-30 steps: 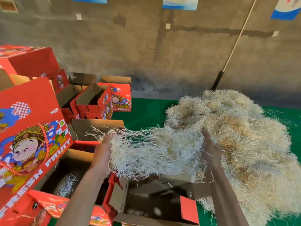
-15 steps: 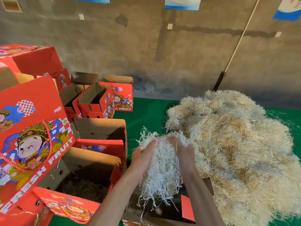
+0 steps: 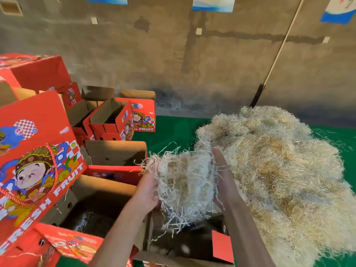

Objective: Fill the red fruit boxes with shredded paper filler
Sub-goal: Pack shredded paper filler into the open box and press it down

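– So, where does the wad of shredded paper (image 3: 185, 182) sit just now?

– Between both hands, held up in the air. The left hand (image 3: 149, 186) is on its left side and the right hand (image 3: 224, 179) on its right, so the wad is squeezed from two sides.

– Are the fingers closed round it?

– The right hand lies flat against it, fingers straight and pointing away from the person, pressing sideways. The left hand cups the other flank; its fingertips are buried in the strands, so I cannot tell how far they curl.

– And what lies under it?

– An open box (image 3: 185, 245) with brown insides and a red flap (image 3: 222, 245) at its right edge. Loose strands hang from the wad's underside down into the mouth of that box. The wad itself is above the rim, not resting on it.

– Where is the rest of the filler?

– A big heap of shredded paper (image 3: 285, 170) lies on the green cloth (image 3: 173, 130), just right of the right hand and touching its back.

– Anything to the left?

– Another open red box (image 3: 100, 205) beside the left forearm, with a few pale strands in its dark bottom. Further left stands a red carton printed FRESH FRUIT (image 3: 34, 170), and more open red boxes (image 3: 115, 120) sit behind, near the concrete wall (image 3: 173, 64).
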